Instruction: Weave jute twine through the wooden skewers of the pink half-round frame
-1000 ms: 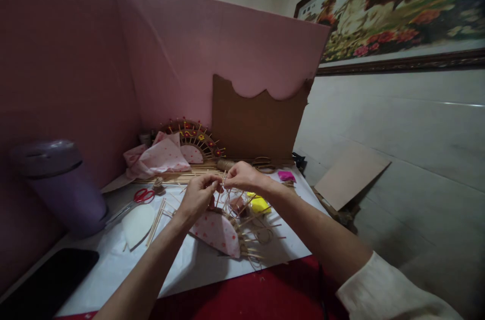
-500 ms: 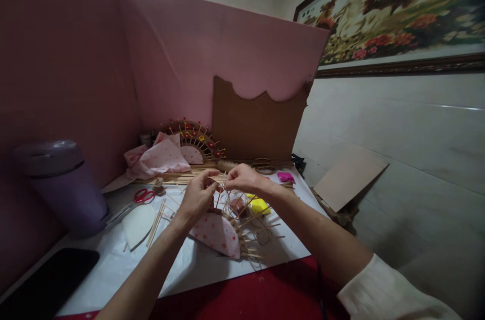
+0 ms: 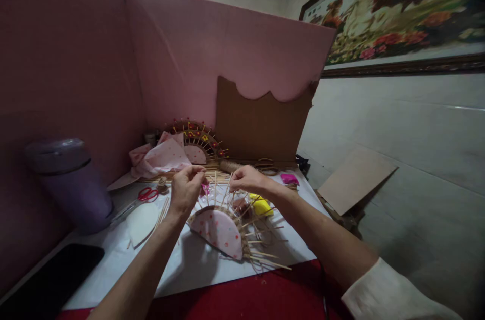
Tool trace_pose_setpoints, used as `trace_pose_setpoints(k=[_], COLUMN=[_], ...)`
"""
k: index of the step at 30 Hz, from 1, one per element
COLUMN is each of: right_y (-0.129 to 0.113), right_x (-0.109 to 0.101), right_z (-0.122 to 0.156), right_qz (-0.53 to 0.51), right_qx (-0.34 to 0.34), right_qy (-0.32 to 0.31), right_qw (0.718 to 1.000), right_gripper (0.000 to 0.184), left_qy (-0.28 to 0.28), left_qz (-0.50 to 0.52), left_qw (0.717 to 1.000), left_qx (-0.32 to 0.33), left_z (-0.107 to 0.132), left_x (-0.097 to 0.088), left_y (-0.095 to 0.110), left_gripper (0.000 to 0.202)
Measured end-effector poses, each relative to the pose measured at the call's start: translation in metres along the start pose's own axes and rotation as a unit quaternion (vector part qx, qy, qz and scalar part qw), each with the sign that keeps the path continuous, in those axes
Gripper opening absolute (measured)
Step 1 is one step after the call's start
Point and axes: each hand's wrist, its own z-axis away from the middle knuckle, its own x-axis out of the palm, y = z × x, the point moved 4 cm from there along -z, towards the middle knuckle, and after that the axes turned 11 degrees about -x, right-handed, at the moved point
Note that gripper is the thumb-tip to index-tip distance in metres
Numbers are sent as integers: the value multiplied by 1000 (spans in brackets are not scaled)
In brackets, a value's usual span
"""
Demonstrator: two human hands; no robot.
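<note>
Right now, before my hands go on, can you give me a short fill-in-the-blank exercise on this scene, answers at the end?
1. The sticks fan out from the ____ edge of the spotted half-round piece.
2. The hand nearer the purple tumbler is your ____ one.
3. The scissors nearest that tumbler have ____ handles.
4. The wavy-topped brown cardboard stands before a ____ panel.

Missing words: curved; left; red; pink.
</note>
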Motion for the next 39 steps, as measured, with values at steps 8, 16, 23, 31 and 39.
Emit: trace_pose_setpoints(k=[8, 16, 23, 31, 39], right_y=[1, 6, 11, 6, 3], right_x=[-1, 0, -3, -5, -9], right_z=[0, -1, -2, 1, 8], right_qz=[-5, 15, 85, 134, 159], right_qx=[-1, -10, -9, -23, -24], right_qy=[-2, -13, 12, 6, 5], right_qw=[1000, 1000, 996, 991, 987], right_gripper=[8, 8, 14, 18, 15], left_qy=[-66, -45, -96, -112, -111], left_qz=[-114, -132, -94, -7, 65], left_qw=[991, 990, 989, 988, 984], left_qx=[-21, -33, -59, -103, -120], left_z=[15, 18, 24, 30, 40], left_x=[33, 46, 51, 55, 65], left_y=[-15, -28, -26, -26, -30], left_gripper=[5, 8, 17, 21, 12])
